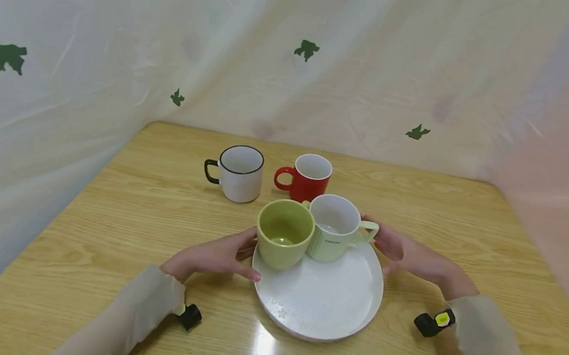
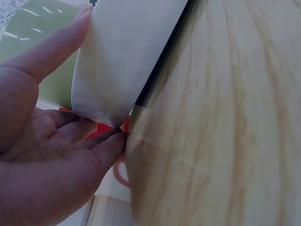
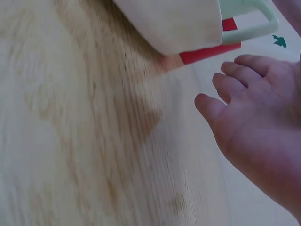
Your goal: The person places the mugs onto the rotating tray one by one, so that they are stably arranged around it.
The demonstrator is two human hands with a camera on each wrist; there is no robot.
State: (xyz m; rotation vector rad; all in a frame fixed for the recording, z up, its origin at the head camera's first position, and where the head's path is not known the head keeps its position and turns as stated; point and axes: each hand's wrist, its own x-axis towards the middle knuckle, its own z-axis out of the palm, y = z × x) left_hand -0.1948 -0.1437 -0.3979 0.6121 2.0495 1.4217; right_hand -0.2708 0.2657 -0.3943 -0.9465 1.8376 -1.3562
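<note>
Framing a round white tray (image 1: 321, 305) between my two hands on the wooden surface (image 1: 149, 222). Tray lies right of my left grip (image 1: 222, 255) and left of my right grip (image 1: 411, 256); round, so no long axis to line up with. Left is nearer: thumb along the tray's side, fingertips at its lower edge, not clenched. Right is empty, fingers loose, just off the rim.

Load sits toward the back: olive mug (image 1: 278, 255) beside my left fingers, pale green mug (image 1: 326, 248) next to it, handle toward my right. Whether those two touch, cannot tell. Front of tray bare.

Beyond, on the surface: red mug (image 1: 310, 190), partly hidden by the pale green one, and white mug (image 1: 241, 187) farther left. Both crowd the far side; nearer side unobstructed.
</note>
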